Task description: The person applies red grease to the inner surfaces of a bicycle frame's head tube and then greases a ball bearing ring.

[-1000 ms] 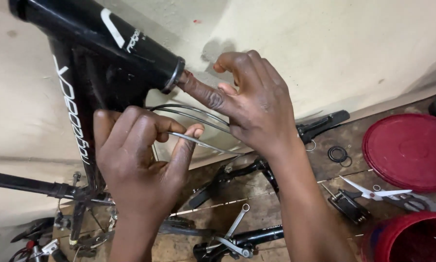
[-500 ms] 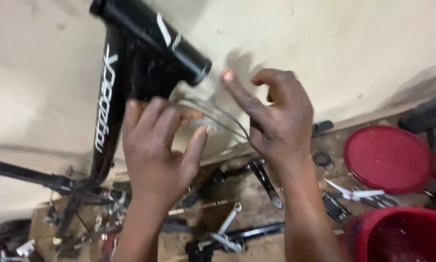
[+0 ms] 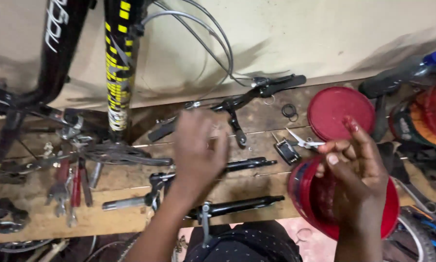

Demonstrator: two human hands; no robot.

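Note:
My left hand (image 3: pixel 198 148) is blurred, with its fingers curled down over the wooden bench (image 3: pixel 130 191), just below a black handlebar with a brake lever (image 3: pixel 257 92). I cannot tell if it holds anything. My right hand (image 3: pixel 354 170) hovers over a red tub (image 3: pixel 303 196) at the bench's right end. Its fingers are bunched together and I see nothing between them. A black bicycle frame (image 3: pixel 58 43) and a yellow-and-black tube (image 3: pixel 118 63) stand at the upper left. Grey cables (image 3: pixel 213 34) loop from there to the handlebar.
A round red lid (image 3: pixel 341 114), scissors (image 3: pixel 303 142), a small black tool (image 3: pixel 287 150) and rubber rings (image 3: pixel 290 110) lie near the tub. Black tubes (image 3: pixel 242 206) and red-handled pliers (image 3: pixel 75 182) lie on the bench. A bottle with a blue cap (image 3: pixel 402 73) lies at the far right.
Both hands have left the frame's head tube and the thin cable and dropped toward the bench. The right hand swung right over the red tub. The view tilted down.

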